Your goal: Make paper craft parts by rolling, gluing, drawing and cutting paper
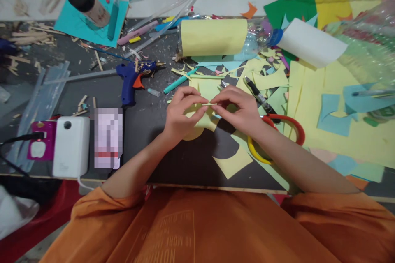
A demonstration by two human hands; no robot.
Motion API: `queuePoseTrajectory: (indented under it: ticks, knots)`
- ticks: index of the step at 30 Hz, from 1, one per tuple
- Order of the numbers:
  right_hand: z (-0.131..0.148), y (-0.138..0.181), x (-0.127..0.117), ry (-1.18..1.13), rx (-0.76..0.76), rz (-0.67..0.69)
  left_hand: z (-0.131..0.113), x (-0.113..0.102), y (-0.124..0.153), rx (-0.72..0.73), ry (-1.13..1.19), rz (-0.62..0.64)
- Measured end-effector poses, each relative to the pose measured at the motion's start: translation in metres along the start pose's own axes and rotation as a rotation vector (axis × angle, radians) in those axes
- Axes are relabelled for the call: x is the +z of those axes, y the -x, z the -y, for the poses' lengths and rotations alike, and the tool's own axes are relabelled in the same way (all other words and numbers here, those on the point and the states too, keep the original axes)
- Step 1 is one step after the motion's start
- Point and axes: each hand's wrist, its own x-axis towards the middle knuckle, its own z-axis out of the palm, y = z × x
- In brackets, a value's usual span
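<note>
My left hand [182,111] and my right hand [237,109] meet over the dark table [148,115], both pinching a small piece of pale yellow paper [206,120] between fingertips. The paper's top edge runs as a thin folded strip between the two pinches. Beneath the hands lie more yellow paper scraps [233,162]. Red and yellow scissors [277,135] lie partly under my right wrist. A teal pen [179,81] lies just beyond my left hand.
A blue glue gun [132,79] lies at the left. A plastic bottle wrapped in yellow paper [216,37] lies behind the hands. A white charger block [70,146] and a phone [108,137] sit at the front left. Coloured paper sheets [339,107] cover the right side.
</note>
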Motion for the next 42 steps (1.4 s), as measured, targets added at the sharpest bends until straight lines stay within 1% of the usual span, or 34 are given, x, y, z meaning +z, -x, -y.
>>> queuePoseTrajectory:
  ticks: [3, 8, 14, 20, 23, 25, 27, 29, 32, 35, 39, 42]
  knots:
    - [0.0, 0.0, 0.001, 0.004, 0.002, 0.009, 0.001, 0.001, 0.001, 0.014, -0.012, 0.018]
    - [0.001, 0.001, 0.001, 0.02, -0.003, 0.019, 0.0, 0.002, 0.002, 0.046, -0.002, -0.021]
    - [0.001, 0.002, 0.002, 0.007, -0.021, 0.01, 0.0, 0.002, 0.002, 0.062, 0.002, 0.0]
    - [0.003, 0.001, 0.001, 0.021, -0.014, 0.02, -0.001, 0.001, 0.001, 0.013, 0.022, 0.054]
    - [0.004, 0.0, -0.001, 0.023, 0.029, 0.011, 0.0, -0.002, -0.001, -0.05, 0.057, 0.043]
    - [0.005, 0.0, -0.002, -0.001, 0.083, -0.032, 0.001, -0.004, -0.002, -0.094, 0.111, 0.0]
    - [0.004, 0.001, -0.002, -0.07, 0.15, -0.065, 0.003, -0.007, -0.004, -0.117, 0.156, -0.056]
    - [0.003, 0.003, -0.002, -0.164, 0.211, -0.048, 0.003, -0.008, -0.004, -0.109, 0.171, -0.082]
    - [0.001, 0.005, -0.002, -0.244, 0.268, 0.029, 0.0, -0.008, -0.003, -0.072, 0.169, -0.054]
    - [0.002, 0.005, -0.003, -0.213, 0.266, 0.076, -0.004, -0.007, -0.003, -0.063, 0.182, -0.007]
    - [0.004, 0.002, -0.007, -0.184, 0.223, 0.07, -0.003, -0.006, -0.002, -0.149, 0.184, 0.084]
    - [0.005, 0.001, -0.008, -0.21, 0.221, 0.079, 0.003, -0.003, -0.001, -0.222, 0.277, 0.112]
